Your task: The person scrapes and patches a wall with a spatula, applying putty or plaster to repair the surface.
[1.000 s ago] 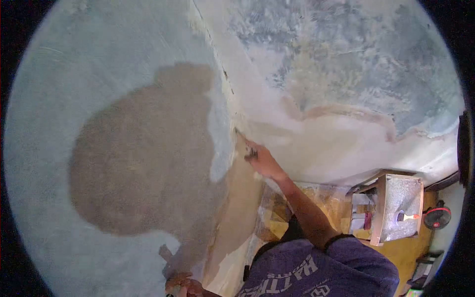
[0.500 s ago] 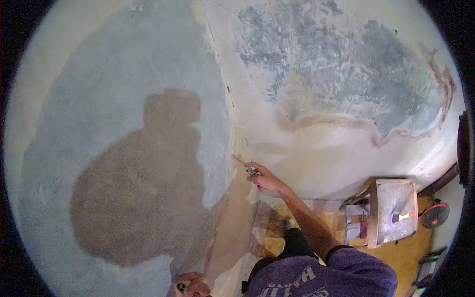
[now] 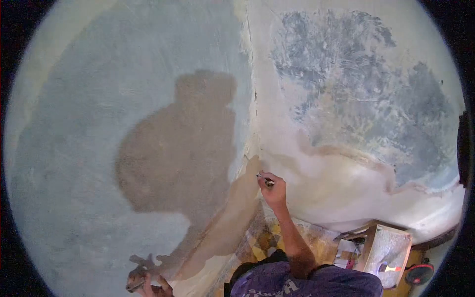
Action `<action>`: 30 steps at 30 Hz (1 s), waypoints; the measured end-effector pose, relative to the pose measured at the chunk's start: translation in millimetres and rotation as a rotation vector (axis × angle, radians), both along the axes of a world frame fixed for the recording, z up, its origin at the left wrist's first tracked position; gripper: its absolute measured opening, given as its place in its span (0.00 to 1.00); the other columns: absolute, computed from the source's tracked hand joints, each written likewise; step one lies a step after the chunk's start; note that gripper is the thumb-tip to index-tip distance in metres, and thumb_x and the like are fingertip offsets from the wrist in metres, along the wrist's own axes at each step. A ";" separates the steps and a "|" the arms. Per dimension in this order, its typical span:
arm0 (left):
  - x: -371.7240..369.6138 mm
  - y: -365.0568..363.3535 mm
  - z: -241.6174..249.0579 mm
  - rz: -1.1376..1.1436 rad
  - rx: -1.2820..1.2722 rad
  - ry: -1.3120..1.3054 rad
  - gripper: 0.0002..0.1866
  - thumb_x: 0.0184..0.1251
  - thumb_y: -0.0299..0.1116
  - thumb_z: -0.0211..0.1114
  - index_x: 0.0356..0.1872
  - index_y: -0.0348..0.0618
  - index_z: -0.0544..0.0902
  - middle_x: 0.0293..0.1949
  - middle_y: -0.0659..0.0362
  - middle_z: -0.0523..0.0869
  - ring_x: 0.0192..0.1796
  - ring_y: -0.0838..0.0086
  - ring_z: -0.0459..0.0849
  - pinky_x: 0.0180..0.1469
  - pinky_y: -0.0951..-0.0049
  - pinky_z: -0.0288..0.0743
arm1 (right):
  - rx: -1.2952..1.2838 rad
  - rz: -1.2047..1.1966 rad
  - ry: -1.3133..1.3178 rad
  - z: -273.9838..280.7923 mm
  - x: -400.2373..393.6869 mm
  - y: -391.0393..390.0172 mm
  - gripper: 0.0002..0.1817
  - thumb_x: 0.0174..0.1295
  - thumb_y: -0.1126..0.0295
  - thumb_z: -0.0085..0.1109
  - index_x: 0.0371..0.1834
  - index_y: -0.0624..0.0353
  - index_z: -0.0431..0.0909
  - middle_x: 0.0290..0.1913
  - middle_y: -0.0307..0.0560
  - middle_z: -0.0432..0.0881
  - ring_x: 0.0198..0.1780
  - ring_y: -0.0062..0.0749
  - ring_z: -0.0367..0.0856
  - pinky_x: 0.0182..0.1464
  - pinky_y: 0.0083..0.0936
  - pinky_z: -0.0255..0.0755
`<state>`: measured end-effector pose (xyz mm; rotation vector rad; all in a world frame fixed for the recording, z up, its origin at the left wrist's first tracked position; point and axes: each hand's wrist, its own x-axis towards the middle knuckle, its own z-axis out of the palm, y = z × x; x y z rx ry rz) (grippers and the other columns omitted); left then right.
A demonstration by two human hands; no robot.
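My right hand (image 3: pixel 273 192) is closed around a narrow-bladed scraper (image 3: pixel 269 182), its tip pointing up and left. It is close to the corner where the blue-grey wall (image 3: pixel 89 163) meets the whitish wall (image 3: pixel 316 173). A dark crack (image 3: pixel 255 95) runs down this corner above the hand. Low in the view, my left hand (image 3: pixel 152 286) is close to the blue-grey wall, its fingers bent around a small dark object (image 3: pixel 132 285) that I cannot make out. Shadows of my head and arms fall across the wall.
A wooden stand (image 3: pixel 388 252) with a pale, stained top is at lower right, with a brush (image 3: pixel 391 269) on it. Beside it stands a fan (image 3: pixel 419 273) with a red rim. Patterned floor (image 3: pixel 269 237) shows below the corner. Rough blue patches (image 3: pixel 346 64) cover the right wall.
The view has shifted, so the wall corner now lies further right. My right hand has turned more upright and moved slightly down, with the scraper still in it. My left hand appears further left.
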<state>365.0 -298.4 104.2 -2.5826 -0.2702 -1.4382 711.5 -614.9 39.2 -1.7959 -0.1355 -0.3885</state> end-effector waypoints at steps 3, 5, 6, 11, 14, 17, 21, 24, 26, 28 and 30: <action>20.7 -20.4 0.6 0.242 -0.076 -0.149 0.41 0.56 0.41 0.74 0.69 0.40 0.65 0.61 0.42 0.74 0.69 0.50 0.66 0.74 0.54 0.50 | -0.010 -0.004 0.041 -2.5 6.6 0.5 0.12 0.60 0.71 0.64 0.44 0.67 0.83 0.35 0.55 0.86 0.36 0.30 0.85 0.40 0.25 0.77; 30.5 -37.4 4.8 0.301 -0.207 -0.156 0.49 0.53 0.40 0.77 0.72 0.41 0.57 0.66 0.44 0.69 0.71 0.51 0.63 0.74 0.53 0.49 | -0.026 -0.017 0.020 -15.0 3.3 4.3 0.12 0.61 0.72 0.63 0.45 0.67 0.82 0.35 0.55 0.86 0.36 0.31 0.85 0.39 0.25 0.77; 37.1 -44.3 9.0 0.327 -0.267 -0.164 0.53 0.51 0.39 0.78 0.74 0.42 0.53 0.68 0.45 0.67 0.72 0.51 0.61 0.74 0.53 0.49 | -0.023 -0.039 -0.012 -18.6 -1.1 6.6 0.11 0.61 0.72 0.62 0.45 0.67 0.82 0.35 0.55 0.86 0.36 0.31 0.85 0.39 0.26 0.77; 74.9 -82.7 37.7 0.384 -0.178 -0.185 0.56 0.47 0.38 0.80 0.75 0.44 0.51 0.74 0.48 0.57 0.75 0.52 0.55 0.75 0.54 0.48 | 0.086 -0.004 -0.012 -20.2 8.1 9.9 0.13 0.63 0.71 0.59 0.49 0.63 0.79 0.39 0.60 0.84 0.41 0.49 0.84 0.44 0.36 0.76; 87.5 -93.9 45.4 0.375 -0.122 -0.165 0.56 0.47 0.34 0.80 0.75 0.46 0.51 0.75 0.48 0.55 0.76 0.52 0.53 0.75 0.54 0.49 | 0.100 0.015 0.092 -23.2 22.0 9.8 0.11 0.63 0.71 0.58 0.46 0.64 0.78 0.39 0.60 0.83 0.42 0.51 0.83 0.44 0.38 0.75; 89.7 -97.5 45.8 0.345 -0.085 -0.156 0.56 0.46 0.28 0.79 0.76 0.46 0.51 0.75 0.48 0.55 0.76 0.54 0.53 0.75 0.55 0.49 | 0.013 -0.014 0.020 -26.5 21.3 8.0 0.09 0.63 0.71 0.58 0.44 0.63 0.78 0.37 0.58 0.81 0.39 0.52 0.82 0.43 0.40 0.74; 100.8 -99.9 49.3 0.422 -0.098 -0.196 0.55 0.45 0.25 0.79 0.75 0.43 0.53 0.75 0.49 0.54 0.76 0.55 0.52 0.76 0.57 0.50 | -0.058 -0.023 0.008 -20.2 22.8 7.0 0.09 0.64 0.71 0.58 0.44 0.62 0.78 0.36 0.57 0.79 0.36 0.52 0.81 0.42 0.41 0.74; 101.7 -102.0 52.4 0.473 -0.021 -0.179 0.54 0.44 0.35 0.80 0.73 0.43 0.57 0.71 0.46 0.60 0.72 0.50 0.60 0.71 0.53 0.57 | -0.021 -0.026 0.040 -11.8 39.9 4.4 0.10 0.63 0.73 0.59 0.46 0.63 0.79 0.36 0.57 0.79 0.35 0.51 0.81 0.40 0.40 0.74; 107.4 -103.3 62.7 0.528 0.192 -0.149 0.56 0.43 0.52 0.81 0.73 0.47 0.58 0.64 0.41 0.72 0.63 0.45 0.74 0.64 0.45 0.68 | 0.040 0.003 0.099 2.7 39.3 1.0 0.10 0.62 0.76 0.59 0.46 0.64 0.79 0.35 0.58 0.80 0.36 0.50 0.81 0.38 0.36 0.74; 104.0 -99.8 62.7 0.554 0.151 -0.111 0.63 0.35 0.51 0.84 0.74 0.46 0.54 0.69 0.41 0.65 0.66 0.43 0.69 0.66 0.44 0.66 | -0.002 0.025 0.077 -6.1 21.6 0.3 0.10 0.61 0.77 0.59 0.46 0.64 0.79 0.35 0.58 0.80 0.35 0.50 0.81 0.37 0.36 0.74; 101.9 -97.7 62.3 0.564 0.137 -0.086 0.66 0.32 0.51 0.85 0.74 0.45 0.52 0.71 0.42 0.62 0.68 0.43 0.67 0.67 0.45 0.64 | -0.047 0.051 0.086 -6.1 15.9 -3.6 0.10 0.61 0.77 0.59 0.46 0.64 0.79 0.35 0.58 0.80 0.35 0.49 0.81 0.37 0.36 0.74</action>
